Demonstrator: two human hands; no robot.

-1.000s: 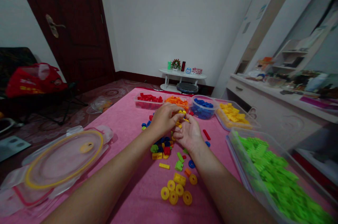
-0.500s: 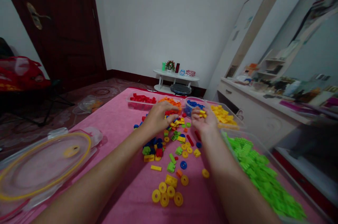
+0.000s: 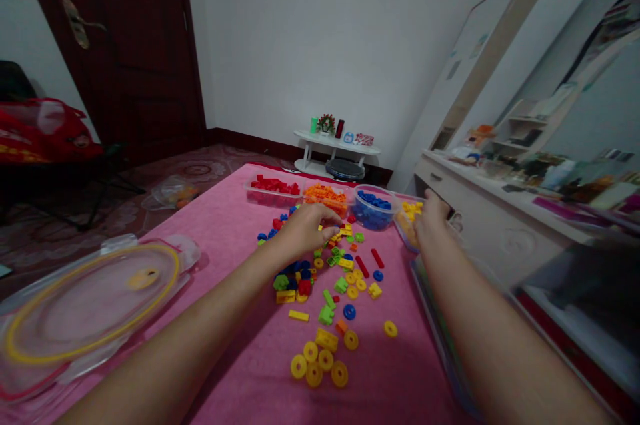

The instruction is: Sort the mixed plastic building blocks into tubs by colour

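Note:
My left hand (image 3: 309, 228) hovers low over the mixed pile of toy building bricks (image 3: 295, 275), its thumb and forefinger apart near some yellow pieces (image 3: 346, 230). Nothing shows between those fingers. My right hand (image 3: 433, 215) is at the box of yellow bricks (image 3: 412, 209) on the far right; it is blurred and its fingers are mostly hidden, so what it holds cannot be seen. Loose yellow rings (image 3: 314, 374), red sticks (image 3: 377, 258) and green pieces (image 3: 327, 315) lie on the pink cloth (image 3: 395, 378) between my arms.
Along the far edge stand a box of red bricks (image 3: 273, 201), a box of orange bricks (image 3: 326, 211) and a round tub of blue bricks (image 3: 373, 218). A clear lid (image 3: 95, 305) lies at left. My right forearm mostly hides another tub (image 3: 440, 331).
My right hand, which held small yellow bricks palm up by the blue tub, has swung right to the yellow box. My left hand stays over the pile, with little change.

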